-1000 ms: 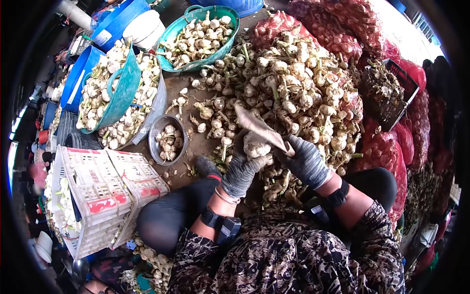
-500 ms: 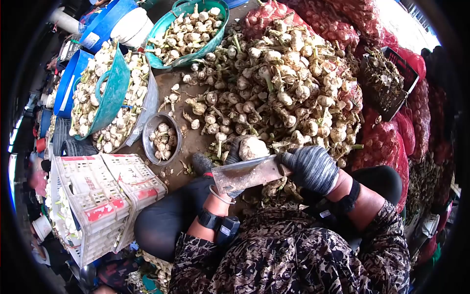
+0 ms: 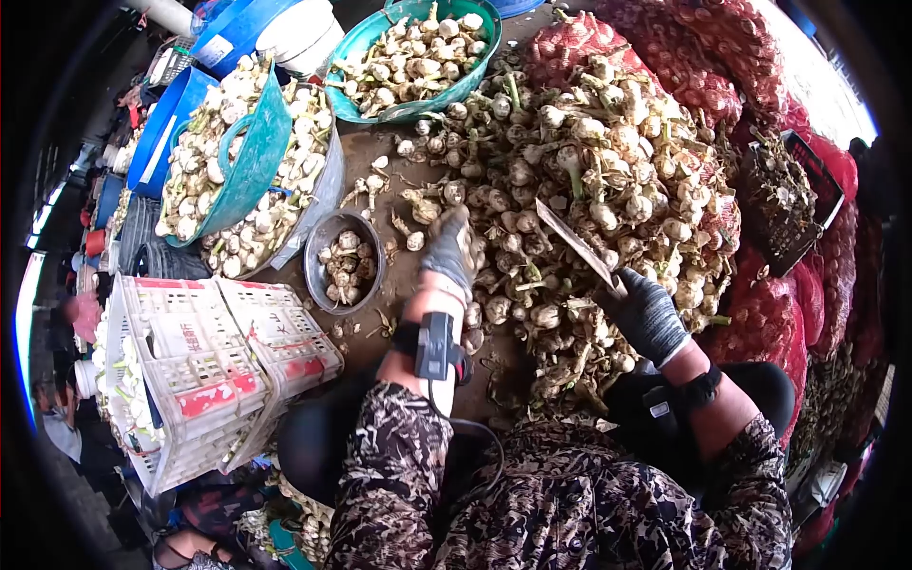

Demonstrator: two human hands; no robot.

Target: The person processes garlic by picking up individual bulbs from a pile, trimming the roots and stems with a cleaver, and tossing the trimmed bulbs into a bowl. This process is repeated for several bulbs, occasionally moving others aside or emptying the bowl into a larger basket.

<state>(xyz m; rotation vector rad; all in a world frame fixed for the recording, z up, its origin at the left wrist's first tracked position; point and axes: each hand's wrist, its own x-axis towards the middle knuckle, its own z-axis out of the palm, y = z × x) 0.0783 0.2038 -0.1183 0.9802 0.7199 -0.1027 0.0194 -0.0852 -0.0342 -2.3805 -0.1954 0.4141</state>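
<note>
My right hand (image 3: 646, 318), in a grey knitted glove, grips a cleaver (image 3: 576, 241) by its handle. Its blade is seen nearly edge-on, slanting up and left over the garlic pile (image 3: 608, 161). My left hand (image 3: 448, 252), gloved too, reaches forward to the left edge of the pile, among loose garlic bulbs. Its fingers are partly hidden and smeared, so whether they hold a bulb does not show. The bulbs are whitish and soil-stained, many with stalks. A round metal bowl (image 3: 374, 296) with several bulbs stands left of my left hand.
A teal tub (image 3: 375, 112) of trimmed bulbs stands ahead. Another teal basket (image 3: 249, 166) tips over a heap at the left. A white plastic crate (image 3: 199, 347) sits near my left side. Red mesh sacks (image 3: 760, 304) and a black crate (image 3: 825, 190) line the right.
My left hand has left the blade and the bulb it held there, moving forward to the pile's edge. My right hand has shifted right, turning the cleaver up and left. The view has shifted slightly.
</note>
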